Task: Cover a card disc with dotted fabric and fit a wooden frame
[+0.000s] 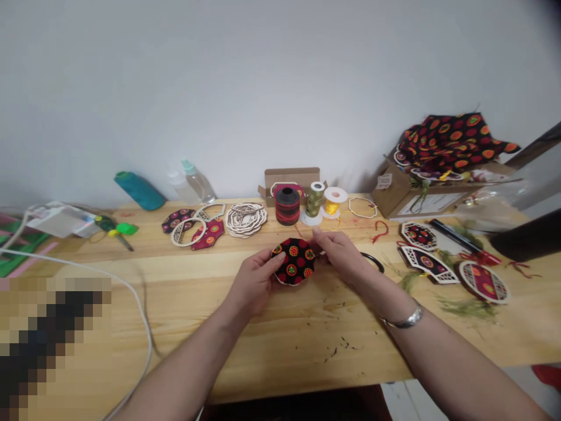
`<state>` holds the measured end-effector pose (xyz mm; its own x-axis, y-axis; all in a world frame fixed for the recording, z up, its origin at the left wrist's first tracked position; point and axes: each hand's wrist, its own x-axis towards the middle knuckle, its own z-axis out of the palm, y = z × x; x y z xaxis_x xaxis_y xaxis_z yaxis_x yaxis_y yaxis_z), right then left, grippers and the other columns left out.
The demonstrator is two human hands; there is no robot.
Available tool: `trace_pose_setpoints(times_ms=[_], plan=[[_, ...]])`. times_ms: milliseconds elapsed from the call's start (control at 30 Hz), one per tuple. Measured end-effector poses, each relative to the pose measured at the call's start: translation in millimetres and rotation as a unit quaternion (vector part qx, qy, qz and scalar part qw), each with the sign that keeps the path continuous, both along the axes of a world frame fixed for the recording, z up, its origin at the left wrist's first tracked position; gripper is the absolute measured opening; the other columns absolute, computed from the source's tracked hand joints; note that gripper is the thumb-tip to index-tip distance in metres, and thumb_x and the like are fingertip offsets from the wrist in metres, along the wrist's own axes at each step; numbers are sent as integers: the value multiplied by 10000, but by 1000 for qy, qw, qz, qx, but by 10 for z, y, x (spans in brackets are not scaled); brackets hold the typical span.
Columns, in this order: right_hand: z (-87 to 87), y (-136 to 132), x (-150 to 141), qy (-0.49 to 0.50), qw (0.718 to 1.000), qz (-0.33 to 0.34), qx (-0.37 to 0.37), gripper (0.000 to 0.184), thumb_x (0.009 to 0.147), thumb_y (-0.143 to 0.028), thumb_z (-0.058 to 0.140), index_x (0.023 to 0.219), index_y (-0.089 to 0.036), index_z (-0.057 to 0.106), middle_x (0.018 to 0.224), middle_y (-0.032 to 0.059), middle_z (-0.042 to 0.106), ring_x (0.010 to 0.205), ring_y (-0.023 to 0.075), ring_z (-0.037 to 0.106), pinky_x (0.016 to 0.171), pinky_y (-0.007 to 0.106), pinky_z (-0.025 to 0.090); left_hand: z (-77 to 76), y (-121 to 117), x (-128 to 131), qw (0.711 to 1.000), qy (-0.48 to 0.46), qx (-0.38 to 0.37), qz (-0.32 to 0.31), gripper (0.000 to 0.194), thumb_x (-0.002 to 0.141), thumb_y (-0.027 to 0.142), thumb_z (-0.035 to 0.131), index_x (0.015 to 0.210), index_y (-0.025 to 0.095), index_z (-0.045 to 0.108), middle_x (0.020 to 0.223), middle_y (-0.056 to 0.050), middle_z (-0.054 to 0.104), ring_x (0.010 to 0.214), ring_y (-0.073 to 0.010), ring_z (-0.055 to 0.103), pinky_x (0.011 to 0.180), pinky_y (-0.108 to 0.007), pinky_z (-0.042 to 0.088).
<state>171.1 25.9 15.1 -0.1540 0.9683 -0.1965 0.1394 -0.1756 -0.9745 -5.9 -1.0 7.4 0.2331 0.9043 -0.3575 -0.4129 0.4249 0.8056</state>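
Stacked laser-cut plywood fretwork pieces (246, 220) lie on the pale grained pine tabletop (280, 345). Left hand (256, 282), fingers curled, grips a round black fabric disc (293, 261) with red-orange circle print, held centrally over the wood. Behind, a red-and-black thread spool (287, 206) stands. Right hand (339, 254), fingers closed, pinches the disc's right edge, near a thin black ring (374, 262)

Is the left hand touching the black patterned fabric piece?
Touching: the head view shows the left hand with its fingers lying on the edge of the black patterned fabric piece, no gap between them.
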Motion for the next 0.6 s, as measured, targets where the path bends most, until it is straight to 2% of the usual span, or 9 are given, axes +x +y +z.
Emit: trace_pose_setpoints(times_ms=[167,400,500,600], plan=[[-58,25,-16,22,999,-22,-2,591,704,-728,567,640,-151,677,601,40,618,532,126,450,504,270,302,34,12,-26,998,-53,-36,8,230,764,223,721,972,128,694,873,-112,759,728,-235,714,699,-461,592],[-45,12,-18,53,997,-45,-26,676,772,-749,452,703,-130,715,695,104,685,632,166,576,550,278,351,32,24,-25,997,-73,-41,3,228,855,180,607,1074,130,642,943,-131,754,764,-252,723,662,-449,606],[-42,9,-10,52,998,-32,-9,600,768,-712,510,649,-145,670,646,70,648,593,139,539,544,271,336,34,35,-22,996,-78,-37,13,208,870,179,586,1062,123,646,966,-130,751,775,-244,722,677,-435,608],[-32,7,-6,46,998,-3,30,524,768,-640,578,544,-166,582,542,3,550,513,94,430,514,261,294,30,40,-23,996,-77,-35,24,185,861,160,594,1028,119,662,917,-120,757,742,-233,720,661,-419,611]])
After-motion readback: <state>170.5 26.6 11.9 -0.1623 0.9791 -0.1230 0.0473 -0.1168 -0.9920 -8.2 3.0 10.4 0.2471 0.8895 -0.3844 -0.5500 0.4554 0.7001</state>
